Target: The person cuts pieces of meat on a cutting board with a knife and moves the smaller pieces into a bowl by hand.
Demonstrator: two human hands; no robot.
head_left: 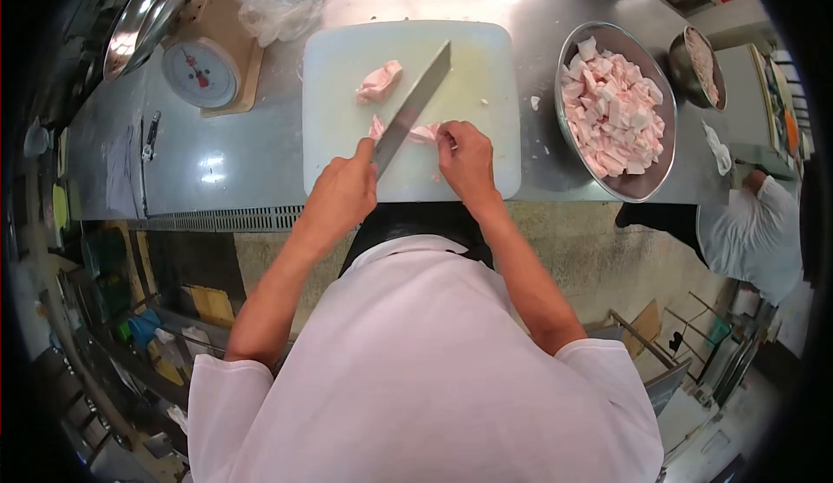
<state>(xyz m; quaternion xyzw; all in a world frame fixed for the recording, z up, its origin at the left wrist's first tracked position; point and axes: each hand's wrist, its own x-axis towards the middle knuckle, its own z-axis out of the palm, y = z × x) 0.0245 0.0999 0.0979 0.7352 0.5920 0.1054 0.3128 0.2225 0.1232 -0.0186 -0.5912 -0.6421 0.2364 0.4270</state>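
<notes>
A large knife (415, 110) is in my left hand (343, 190), its blade slanting up and to the right over the white cutting board (330, 66). Bent fingers of my right hand (467, 157) press on a small pale pink piece of meat (425, 134) just right of the blade. Another small bit (376, 126) lies left of the blade, partly behind it. Farther up the board rests a larger pink chunk (379, 82), touched by neither hand.
Right of the board stands a steel bowl (661, 136) heaped with cut pink pieces, with a smaller bowl (701, 66) beyond it. A dial scale (201, 73) and a plastic bag (282, 16) are at the back left. Another person (753, 231) is at the far right.
</notes>
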